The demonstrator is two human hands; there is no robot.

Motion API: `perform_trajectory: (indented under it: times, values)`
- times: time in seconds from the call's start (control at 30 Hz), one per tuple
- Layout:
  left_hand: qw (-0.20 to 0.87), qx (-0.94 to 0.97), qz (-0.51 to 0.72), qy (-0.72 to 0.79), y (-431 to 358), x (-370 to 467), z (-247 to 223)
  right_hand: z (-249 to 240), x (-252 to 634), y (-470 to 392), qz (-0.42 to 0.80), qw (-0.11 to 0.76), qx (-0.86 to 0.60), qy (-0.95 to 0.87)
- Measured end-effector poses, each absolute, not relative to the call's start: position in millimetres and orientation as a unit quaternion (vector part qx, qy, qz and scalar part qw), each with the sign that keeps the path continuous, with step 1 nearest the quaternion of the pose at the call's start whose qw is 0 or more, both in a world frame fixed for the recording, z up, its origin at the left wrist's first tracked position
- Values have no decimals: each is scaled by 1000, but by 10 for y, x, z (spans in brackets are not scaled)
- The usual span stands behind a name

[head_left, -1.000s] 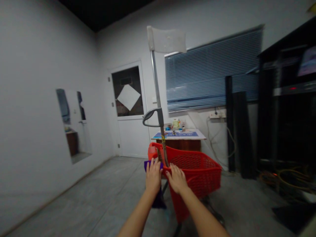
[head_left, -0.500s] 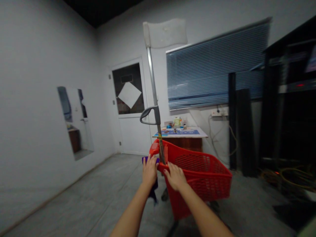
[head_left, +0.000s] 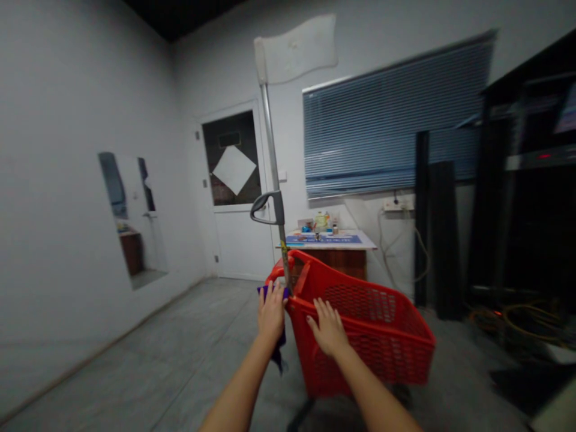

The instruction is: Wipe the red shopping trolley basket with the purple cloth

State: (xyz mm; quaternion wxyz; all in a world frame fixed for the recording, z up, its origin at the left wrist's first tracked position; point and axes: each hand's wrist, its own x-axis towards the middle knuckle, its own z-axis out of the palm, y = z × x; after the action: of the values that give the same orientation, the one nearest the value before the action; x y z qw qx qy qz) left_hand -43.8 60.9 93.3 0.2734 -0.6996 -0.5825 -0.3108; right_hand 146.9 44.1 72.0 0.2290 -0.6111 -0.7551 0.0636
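A red plastic shopping cart (head_left: 373, 354) with perforated sides stands in front of me. At its handle end, my left hand (head_left: 271, 312) is closed over a purple cloth (head_left: 278, 348), part of which hangs down below the fingers. My right hand (head_left: 329, 324) lies with fingers stretched on the cart's near top rim; its palm is hidden from view. A metal pole (head_left: 270, 138) rises from the handle end, leaning slightly left, with a grey loop grip (head_left: 267, 208) midway and a white flag-shaped board (head_left: 297, 51) on top.
Behind the cart, a low table (head_left: 333, 241) bears small items. A white door (head_left: 238, 240), window blinds (head_left: 387, 132) and a wall mirror (head_left: 135, 222) line the room. Dark panels (head_left: 443, 240) and yellow cable (head_left: 535, 315) are at the right; grey concrete floor (head_left: 180, 360) extends left.
The cart has turned a little, its far end shifting right and nearer, and the pole leans further left. My right hand has slid right along the rim; the left keeps the cloth.
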Motion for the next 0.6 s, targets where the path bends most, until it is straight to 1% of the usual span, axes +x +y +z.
perform_trajectory:
  times: [0.13,0.3,0.43,0.6]
  values:
    - [268,-688,-349,-577,586,-392,895,724,1468,428,76,225,-608,-758]
    - [331,-715,-378,-486,606,-261,804,712,1484,444,87,221,-607,-758]
    - [374,-736,-359,-436,701,-104,719,711,1492,439,89,213,-603,-764]
    - [389,-768,-284,-423,760,-107,624,690,1550,448,76,220,-586,-776]
